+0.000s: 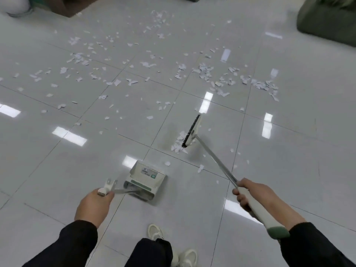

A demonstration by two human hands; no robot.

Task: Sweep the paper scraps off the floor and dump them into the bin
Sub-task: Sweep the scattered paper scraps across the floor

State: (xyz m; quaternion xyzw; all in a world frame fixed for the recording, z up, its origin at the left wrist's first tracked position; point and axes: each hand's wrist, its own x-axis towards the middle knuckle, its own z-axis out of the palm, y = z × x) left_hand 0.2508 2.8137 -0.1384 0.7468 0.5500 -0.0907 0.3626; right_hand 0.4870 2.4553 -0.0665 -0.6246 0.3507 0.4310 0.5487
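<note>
Paper scraps (204,73) lie scattered widely across the glossy tiled floor (289,151); only a small pile (179,144) sits gathered against the broom head (191,132), so most sweeping seems left. No bin is in view. The dustpan (145,179) stands on the floor near your feet, apart from the pile. Your right hand (250,193) grips the broom handle, arm extended forward. Your left hand (94,203) holds the dustpan's handle.
</note>
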